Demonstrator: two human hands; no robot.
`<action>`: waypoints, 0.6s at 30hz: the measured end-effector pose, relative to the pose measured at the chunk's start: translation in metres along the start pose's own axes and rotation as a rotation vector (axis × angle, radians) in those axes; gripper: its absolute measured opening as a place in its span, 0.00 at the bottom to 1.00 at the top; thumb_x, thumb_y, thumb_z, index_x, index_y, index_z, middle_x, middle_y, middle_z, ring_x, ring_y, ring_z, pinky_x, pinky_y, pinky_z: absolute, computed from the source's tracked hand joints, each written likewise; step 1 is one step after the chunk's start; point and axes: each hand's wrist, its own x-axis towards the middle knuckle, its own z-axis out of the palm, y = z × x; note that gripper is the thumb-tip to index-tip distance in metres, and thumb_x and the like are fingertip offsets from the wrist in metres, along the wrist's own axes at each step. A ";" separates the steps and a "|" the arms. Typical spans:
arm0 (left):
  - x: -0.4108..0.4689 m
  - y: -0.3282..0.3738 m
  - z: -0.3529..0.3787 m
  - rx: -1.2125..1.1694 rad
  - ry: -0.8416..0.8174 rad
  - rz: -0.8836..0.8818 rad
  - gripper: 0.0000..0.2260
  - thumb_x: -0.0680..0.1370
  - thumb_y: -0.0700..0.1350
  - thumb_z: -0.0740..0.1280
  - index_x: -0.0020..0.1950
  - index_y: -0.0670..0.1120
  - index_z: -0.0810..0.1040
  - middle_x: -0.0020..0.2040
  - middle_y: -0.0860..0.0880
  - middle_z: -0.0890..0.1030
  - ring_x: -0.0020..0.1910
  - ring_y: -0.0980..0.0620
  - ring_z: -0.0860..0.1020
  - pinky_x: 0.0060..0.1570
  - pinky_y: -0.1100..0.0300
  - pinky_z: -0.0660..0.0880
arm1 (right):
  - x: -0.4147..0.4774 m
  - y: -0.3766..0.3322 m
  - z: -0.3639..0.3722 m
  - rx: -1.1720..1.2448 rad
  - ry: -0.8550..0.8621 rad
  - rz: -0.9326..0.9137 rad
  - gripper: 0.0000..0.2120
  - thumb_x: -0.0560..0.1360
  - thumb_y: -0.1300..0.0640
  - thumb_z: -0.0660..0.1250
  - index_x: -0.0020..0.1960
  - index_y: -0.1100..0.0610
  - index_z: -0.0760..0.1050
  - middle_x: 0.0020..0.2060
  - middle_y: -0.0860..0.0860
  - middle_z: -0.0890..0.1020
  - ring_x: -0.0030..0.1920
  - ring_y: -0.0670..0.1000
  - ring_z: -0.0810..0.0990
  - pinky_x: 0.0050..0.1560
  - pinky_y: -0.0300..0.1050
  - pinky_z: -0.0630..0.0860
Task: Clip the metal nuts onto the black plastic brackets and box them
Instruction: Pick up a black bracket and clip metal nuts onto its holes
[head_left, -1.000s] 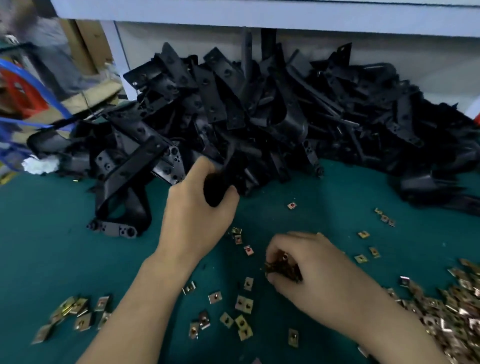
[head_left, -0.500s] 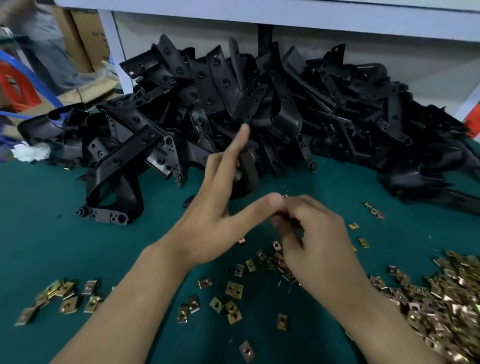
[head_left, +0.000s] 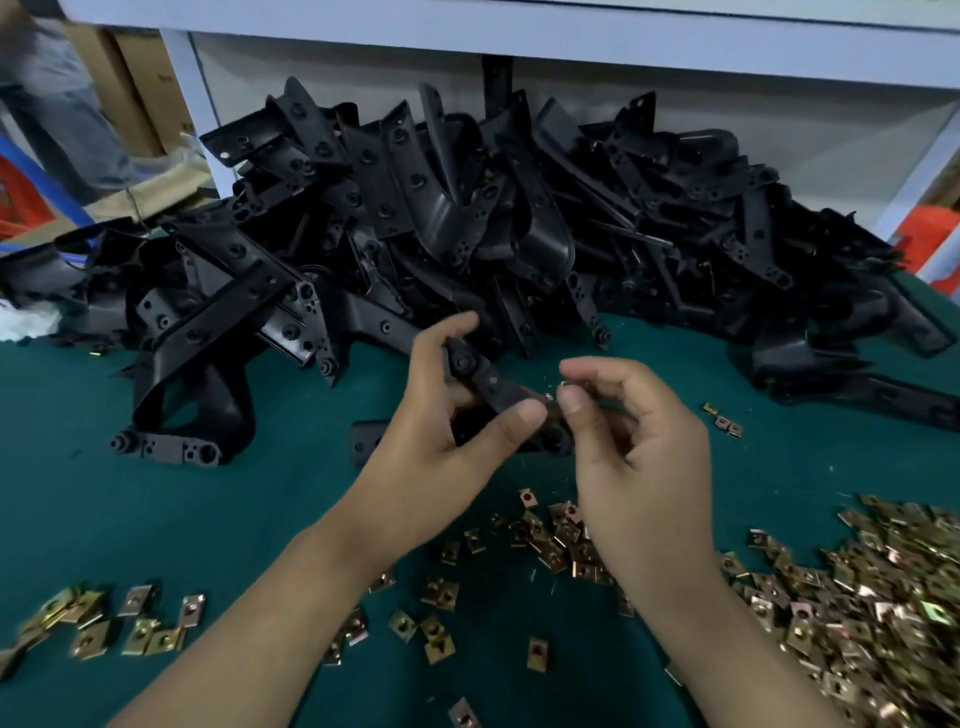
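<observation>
Head view: left hand (head_left: 436, 447) grips a black bracket (head_left: 488, 384), right hand (head_left: 644, 467) pinches a metal nut (head_left: 562, 385) against its end.

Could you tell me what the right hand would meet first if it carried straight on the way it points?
Probably the end of the black bracket in the left hand, just ahead of the right hand; depth is unclear.

No writing can be read anywhere. The cardboard box (head_left: 140, 88) at the far left carries a faint dark mark, too blurred to make out. The brackets (head_left: 467, 208) and the nuts (head_left: 857, 597) show no legible stamp or number.
</observation>
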 end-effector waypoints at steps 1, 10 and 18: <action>0.001 -0.001 0.000 0.006 0.020 -0.009 0.26 0.79 0.55 0.69 0.74 0.56 0.62 0.38 0.60 0.82 0.37 0.63 0.78 0.42 0.70 0.72 | 0.000 0.000 0.000 0.034 0.004 0.023 0.07 0.80 0.62 0.69 0.54 0.53 0.82 0.43 0.41 0.84 0.48 0.43 0.84 0.46 0.31 0.77; 0.005 -0.002 -0.002 0.125 0.103 0.109 0.18 0.83 0.48 0.66 0.73 0.55 0.73 0.35 0.61 0.77 0.36 0.60 0.75 0.40 0.72 0.70 | 0.000 -0.003 0.002 0.250 -0.034 0.136 0.08 0.79 0.66 0.69 0.53 0.55 0.82 0.40 0.47 0.87 0.42 0.45 0.86 0.44 0.32 0.78; 0.005 0.001 -0.003 0.154 0.115 0.099 0.26 0.75 0.58 0.71 0.73 0.57 0.73 0.33 0.66 0.67 0.36 0.64 0.67 0.39 0.67 0.70 | 0.000 -0.003 0.002 0.282 -0.024 0.211 0.07 0.77 0.51 0.69 0.45 0.52 0.84 0.37 0.48 0.86 0.37 0.44 0.84 0.39 0.33 0.78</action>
